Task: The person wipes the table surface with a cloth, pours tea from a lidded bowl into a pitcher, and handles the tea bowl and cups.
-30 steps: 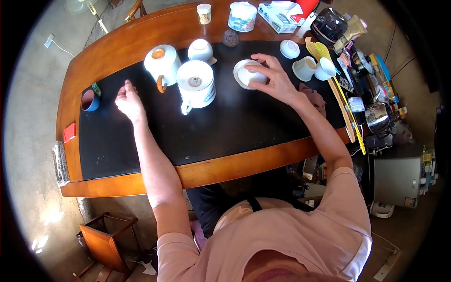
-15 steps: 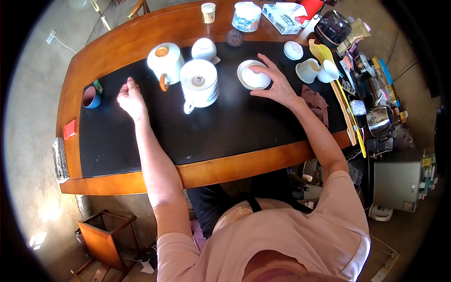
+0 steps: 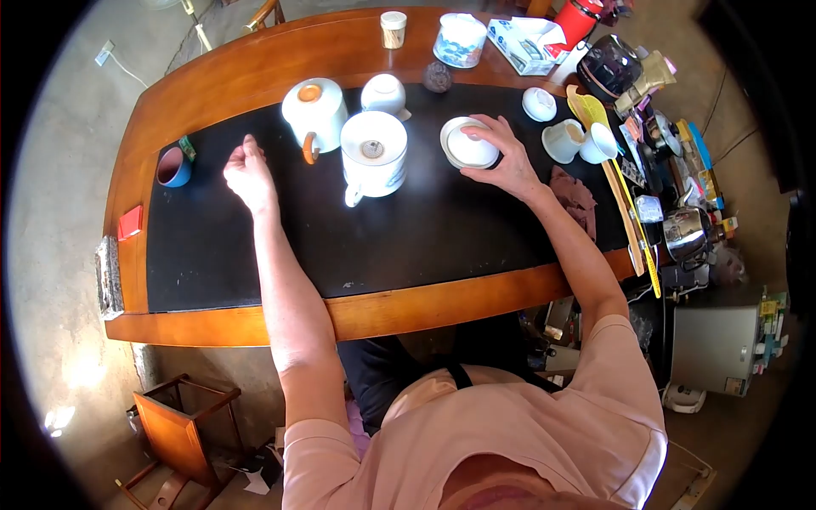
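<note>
A: Where's the round white dish [image 3: 466, 144]?
B: On the black mat [image 3: 408, 246], just beside the right hand [image 3: 512, 168] — the fingers and thumb curve about its near side.
A: How far open is that grip?
B: Fairly wide: thumb at the lower rim, forefinger by the upper one. Whether they press on it, I can't tell.
A: And the left hand [image 3: 251, 174]?
B: That grip is closed loosely, fingers curled in, raised thumb. It's nearest the white pot with a brown handle [image 3: 316, 119].
A: What stands between the hands?
B: That pot, a large white mug [image 3: 376, 168] and a small rounded white vessel [image 3: 383, 92].
A: Further out?
B: Two white cups and a crumpled brown cloth [image 3: 574, 202] on the right hand's side, a blue cup [image 3: 175, 169] beyond the left — all on the wooden tabletop [image 3: 221, 327].
</note>
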Tool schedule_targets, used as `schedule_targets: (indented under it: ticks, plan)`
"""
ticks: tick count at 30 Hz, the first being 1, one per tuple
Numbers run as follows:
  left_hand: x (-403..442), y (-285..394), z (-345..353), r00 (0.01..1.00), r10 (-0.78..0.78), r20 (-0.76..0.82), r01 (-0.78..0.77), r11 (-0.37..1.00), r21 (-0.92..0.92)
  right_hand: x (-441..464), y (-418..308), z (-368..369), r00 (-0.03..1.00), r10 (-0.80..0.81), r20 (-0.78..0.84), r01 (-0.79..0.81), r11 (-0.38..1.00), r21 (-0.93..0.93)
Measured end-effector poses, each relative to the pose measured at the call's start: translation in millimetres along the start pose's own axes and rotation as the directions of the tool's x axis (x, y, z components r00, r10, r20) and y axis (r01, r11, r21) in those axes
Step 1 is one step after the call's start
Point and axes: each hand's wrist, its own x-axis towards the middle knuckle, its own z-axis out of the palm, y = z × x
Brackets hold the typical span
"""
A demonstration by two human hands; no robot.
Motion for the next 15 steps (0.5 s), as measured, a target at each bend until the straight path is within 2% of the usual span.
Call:
schedule_targets:
  ticks: [15]
  plan:
    - [-2.3,11.1,-4.6,0.998,-0.063,0.014,0.062,0.997,0.048,38.7,-41.7,-28.7,0.993,-0.045,0.107,0.047,0.999,-0.016]
